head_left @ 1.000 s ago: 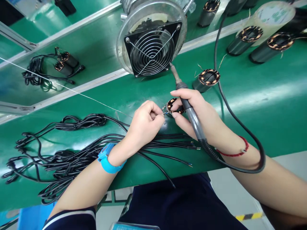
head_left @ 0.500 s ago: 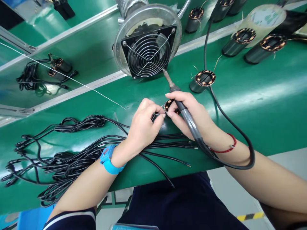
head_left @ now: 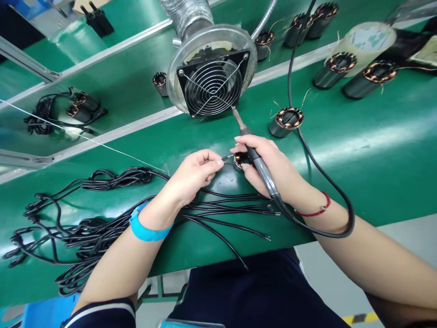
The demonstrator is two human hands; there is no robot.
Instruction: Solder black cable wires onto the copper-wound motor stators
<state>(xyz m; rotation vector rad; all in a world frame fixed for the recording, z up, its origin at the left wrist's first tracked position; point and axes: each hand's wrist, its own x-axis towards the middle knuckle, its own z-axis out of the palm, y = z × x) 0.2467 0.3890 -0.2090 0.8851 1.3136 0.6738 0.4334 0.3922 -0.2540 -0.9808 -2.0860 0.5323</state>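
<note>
My left hand (head_left: 194, 175) is closed in a pinch on a black cable's wire end (head_left: 226, 159), which reaches to a small motor stator (head_left: 237, 158) with copper windings. My right hand (head_left: 273, 161) grips a soldering iron (head_left: 262, 172), its tip angled up and away from me, near the guard of a fan (head_left: 213, 89). The thumb and fingers of that same hand also touch the stator, whose far side they hide. Below my left hand, several black cables (head_left: 235, 228) lie with stripped ends pointing right.
Coiled black cables (head_left: 92, 237) cover the bench's left side. Another stator (head_left: 286, 122) stands right of the fan, with a pair of stators (head_left: 370, 79) farther right beside a tape roll (head_left: 372, 36). A thin solder wire (head_left: 112, 146) stretches in from the left. The iron's cord (head_left: 324, 171) loops over my right forearm.
My left hand has drawn left, away from the stator, with the wire end still pinched. My right hand keeps the iron and stays at the stator. The view has shifted slightly.
</note>
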